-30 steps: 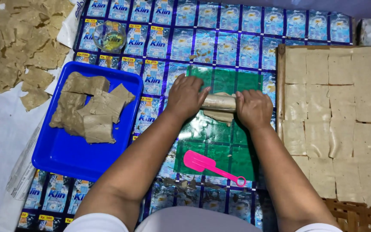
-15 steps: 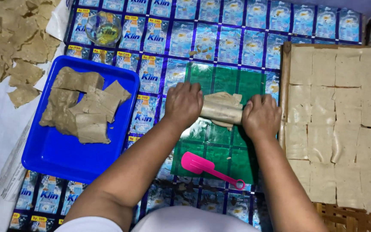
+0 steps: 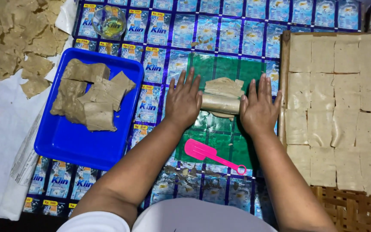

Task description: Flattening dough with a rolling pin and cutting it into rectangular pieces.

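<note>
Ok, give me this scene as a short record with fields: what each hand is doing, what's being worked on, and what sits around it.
left hand: left hand flat, fingers spread, pressing on one end of the roller
right hand: right hand flat, on the other end
work piece: thin tan dough under and beyond the roller
surface: green sheet on a shiny packet-print mat
near tool: pink spatula lying on the green sheet, untouched
left side: blue tray with brown dough lumps
right side: pale squares laid in rows
far left: small glass bowl
</note>
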